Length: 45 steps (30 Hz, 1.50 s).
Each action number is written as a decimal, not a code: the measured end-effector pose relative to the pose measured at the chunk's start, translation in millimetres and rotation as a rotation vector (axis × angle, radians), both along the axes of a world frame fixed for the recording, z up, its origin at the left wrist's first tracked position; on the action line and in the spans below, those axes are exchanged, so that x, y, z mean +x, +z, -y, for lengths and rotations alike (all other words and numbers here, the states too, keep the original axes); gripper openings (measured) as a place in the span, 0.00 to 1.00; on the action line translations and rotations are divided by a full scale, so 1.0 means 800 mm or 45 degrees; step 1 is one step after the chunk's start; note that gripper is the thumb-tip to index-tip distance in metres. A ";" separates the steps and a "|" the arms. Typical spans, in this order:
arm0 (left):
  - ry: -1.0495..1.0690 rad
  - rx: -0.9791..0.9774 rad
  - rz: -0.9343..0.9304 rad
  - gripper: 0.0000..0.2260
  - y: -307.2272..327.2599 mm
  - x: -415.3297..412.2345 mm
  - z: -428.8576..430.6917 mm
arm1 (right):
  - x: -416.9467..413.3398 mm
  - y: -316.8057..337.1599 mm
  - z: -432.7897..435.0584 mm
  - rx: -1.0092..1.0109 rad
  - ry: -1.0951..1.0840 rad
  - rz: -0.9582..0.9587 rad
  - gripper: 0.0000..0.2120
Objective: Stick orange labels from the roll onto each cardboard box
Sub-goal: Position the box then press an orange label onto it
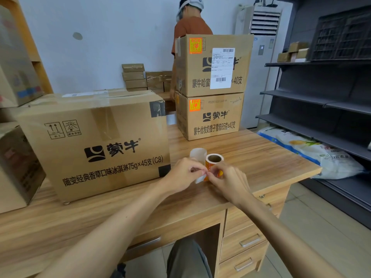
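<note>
1. The label roll [214,164] stands on the desk [261,157], just in front of the big unlabelled box [96,145], with spent backing [198,154] curling behind it.
2. The right hand [226,180] steadies the roll; the left hand [183,174] pinches a label edge against the right fingertips. Peel slowly, keeping the label flat.
3. Both stacked boxes [210,117] already carry orange labels [195,45]; copy that upper-left placement.

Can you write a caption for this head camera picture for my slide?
Both hands, left hand and right hand, peel an orange label off the roll beside an unlabelled big box.
</note>
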<state>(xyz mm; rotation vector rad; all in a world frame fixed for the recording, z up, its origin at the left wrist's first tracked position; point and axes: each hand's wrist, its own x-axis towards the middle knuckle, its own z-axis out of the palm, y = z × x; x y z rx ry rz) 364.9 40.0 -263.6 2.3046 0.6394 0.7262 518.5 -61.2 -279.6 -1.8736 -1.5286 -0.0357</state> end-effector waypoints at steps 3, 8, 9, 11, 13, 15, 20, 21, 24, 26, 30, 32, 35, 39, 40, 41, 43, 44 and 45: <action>0.016 0.003 -0.001 0.08 -0.002 0.001 -0.001 | 0.000 0.000 0.001 -0.003 0.001 -0.057 0.08; 0.046 -0.026 0.035 0.05 -0.008 0.006 -0.002 | 0.000 -0.004 -0.005 0.010 -0.014 -0.340 0.05; 0.053 -0.033 0.039 0.05 -0.008 0.006 -0.002 | 0.000 -0.005 -0.006 0.019 -0.004 -0.390 0.05; 0.074 -0.044 0.045 0.05 -0.008 0.007 -0.003 | -0.001 -0.007 -0.006 0.036 0.012 -0.450 0.06; 0.100 -0.047 0.054 0.05 -0.008 0.007 -0.004 | 0.000 -0.007 -0.004 0.041 0.016 -0.477 0.07; 0.135 -0.039 0.056 0.06 -0.007 0.006 -0.006 | 0.002 -0.008 -0.002 0.038 0.009 -0.510 0.07; 0.188 -0.076 0.046 0.06 -0.003 0.004 -0.013 | 0.013 -0.004 0.004 0.018 -0.067 -0.589 0.07; 0.200 -0.083 0.043 0.06 -0.003 0.005 -0.013 | 0.015 -0.004 0.006 0.016 -0.070 -0.597 0.08; 0.201 -0.097 0.029 0.06 -0.004 0.008 -0.015 | 0.022 -0.002 0.013 0.018 -0.089 -0.608 0.08; 0.196 -0.106 0.021 0.06 -0.002 0.010 -0.014 | 0.028 0.001 0.019 0.028 -0.091 -0.611 0.07; 0.214 -0.101 0.012 0.06 0.000 0.013 -0.015 | 0.038 0.007 0.033 0.049 -0.070 -0.632 0.07; 0.217 -0.087 0.002 0.06 0.001 0.014 -0.015 | 0.042 0.010 0.038 0.057 -0.081 -0.640 0.06; 0.217 -0.072 -0.004 0.06 0.004 0.015 -0.015 | 0.044 0.012 0.045 0.101 -0.095 -0.653 0.06; 0.222 -0.060 -0.013 0.06 0.010 0.012 -0.012 | 0.045 0.014 0.049 0.157 -0.093 -0.680 0.07; 0.228 -0.059 -0.010 0.06 0.011 0.011 -0.013 | 0.045 0.015 0.049 0.178 -0.101 -0.685 0.07; 0.238 -0.056 -0.008 0.06 0.013 0.009 -0.012 | 0.045 0.016 0.048 0.202 -0.113 -0.687 0.07; 0.273 -0.037 0.008 0.05 0.016 0.006 -0.012 | 0.043 0.018 0.049 0.248 -0.142 -0.658 0.07; 0.301 -0.010 0.028 0.06 0.018 0.004 -0.011 | 0.041 0.019 0.049 0.265 -0.144 -0.617 0.07; 0.335 0.026 0.051 0.08 0.021 0.002 -0.009 | 0.038 0.021 0.050 0.275 -0.133 -0.555 0.07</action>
